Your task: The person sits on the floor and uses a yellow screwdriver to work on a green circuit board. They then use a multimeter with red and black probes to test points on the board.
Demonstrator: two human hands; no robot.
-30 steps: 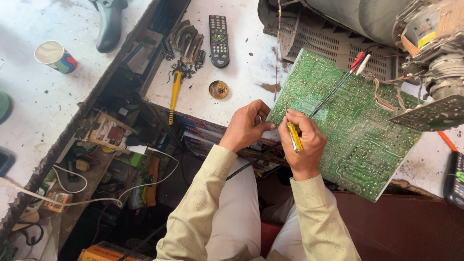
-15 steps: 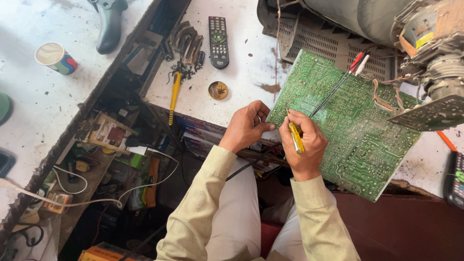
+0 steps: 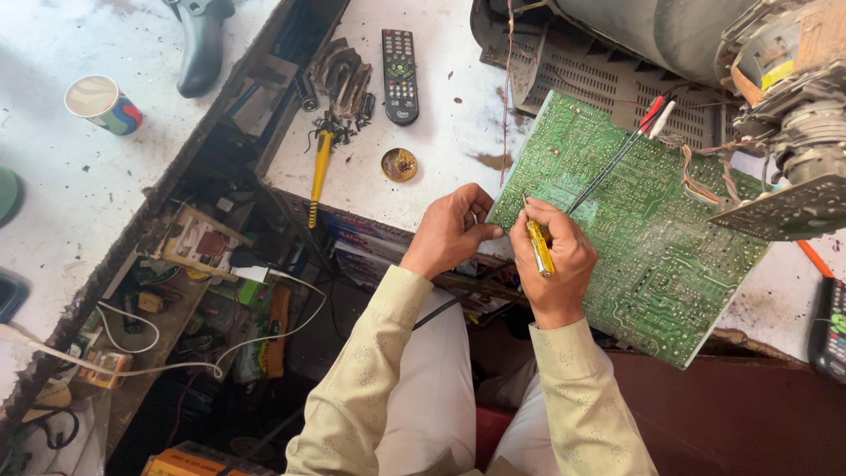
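Since the earlier frames I see almost no movement: both hands keep their place at the near corner of the board, and the board has not shifted.

The green circuit board (image 3: 652, 238) lies solder side up, tilted across the edge of the white workbench (image 3: 441, 132), with its lower corner overhanging my lap. My right hand (image 3: 551, 264) rests on the board's left part, its fingers curled tight around a yellow-handled screwdriver (image 3: 538, 248); the tip is hidden under the fingers. My left hand (image 3: 451, 231) sits just beside it, its fingers bent and pinching the board's left edge.

A black probe lead with a red end (image 3: 617, 157) lies diagonally across the board, running up from beside my right hand. Coloured wires (image 3: 696, 181) run from the board's upper right edge toward the neck of a picture tube (image 3: 793, 115), which sits well above the board.

Further out on the workbench:
- a black remote control (image 3: 400, 76), beyond the hands;
- a small round brass-coloured tin (image 3: 398, 164), between the remote control and my left hand;
- a yellow-handled tool (image 3: 317, 172), left of the tin;
- a paper cup (image 3: 104, 104), at the far left.
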